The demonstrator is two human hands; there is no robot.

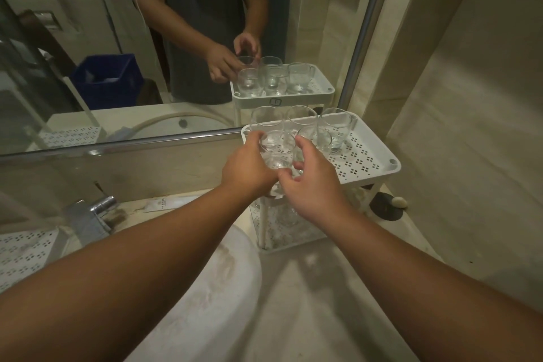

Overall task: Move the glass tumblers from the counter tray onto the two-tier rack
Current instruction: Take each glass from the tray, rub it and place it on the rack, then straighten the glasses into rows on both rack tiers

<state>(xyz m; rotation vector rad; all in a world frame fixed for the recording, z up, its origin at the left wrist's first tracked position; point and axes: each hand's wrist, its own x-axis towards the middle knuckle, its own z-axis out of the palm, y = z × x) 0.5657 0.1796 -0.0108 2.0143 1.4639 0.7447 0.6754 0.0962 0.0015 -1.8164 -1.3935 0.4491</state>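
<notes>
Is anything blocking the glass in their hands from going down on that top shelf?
Nothing visible. The left hand holds the tumbler over the top tier's front left corner; other tumblers stand behind and beside it.

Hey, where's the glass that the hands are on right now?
In the head view, the glass tumbler is at the front left of the rack's top tier, gripped by the left hand, with the right hand beside it.

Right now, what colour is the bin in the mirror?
Dark blue; the bin shows in the head view, reflected in the mirror.
</notes>
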